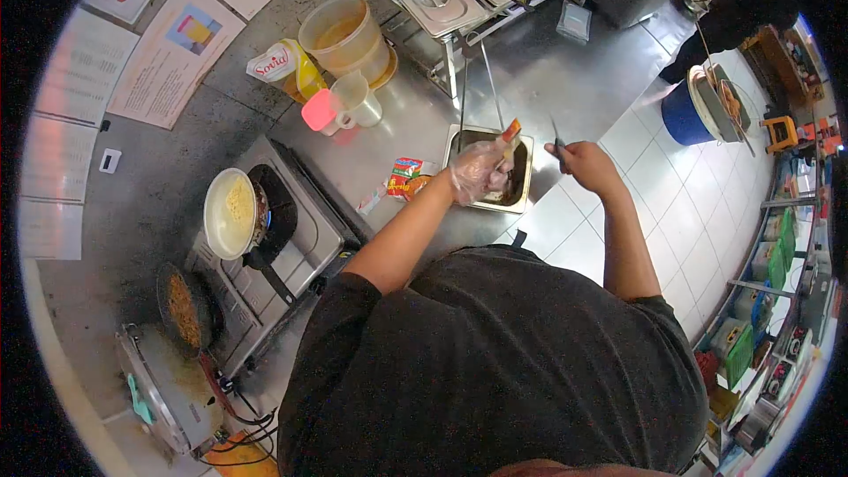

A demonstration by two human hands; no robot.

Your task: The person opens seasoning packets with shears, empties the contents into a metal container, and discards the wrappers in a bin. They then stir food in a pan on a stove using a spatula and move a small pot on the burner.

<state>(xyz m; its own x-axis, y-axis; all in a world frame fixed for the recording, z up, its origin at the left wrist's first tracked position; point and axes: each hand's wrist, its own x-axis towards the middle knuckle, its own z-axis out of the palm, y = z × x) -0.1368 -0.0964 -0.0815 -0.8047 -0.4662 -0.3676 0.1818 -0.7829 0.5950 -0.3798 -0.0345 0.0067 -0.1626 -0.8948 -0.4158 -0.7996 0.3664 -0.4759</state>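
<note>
The left hand (481,172), in a clear plastic glove, has its fingers closed around the lower part of a small orange-and-pale sachet (512,131), whose upper end sticks out above the grip. The sachet is above a rectangular stainless-steel food pan (528,175) with dark contents, its long axis running away from the person and leaning slightly right in the view. The bare right hand (590,166) is clamped on the dark handle of a small knife (556,132), with the fingers curled together; the blade points away from the person, tilting slightly left, its tip apart from the sachet. The 2 hands are near each other, and the knife is to the right of the pan. Just left of the gloved hand, a red printed packet (408,178) lies on the steel counter (406,128). Farther left, a pale-lined frying pan (216,223) holding a pale yellow noodle block sits on a gas stove (323,240), its black handle pointing toward the person, and beside the stove a dark frying pan (207,322) holds brown bits
</note>
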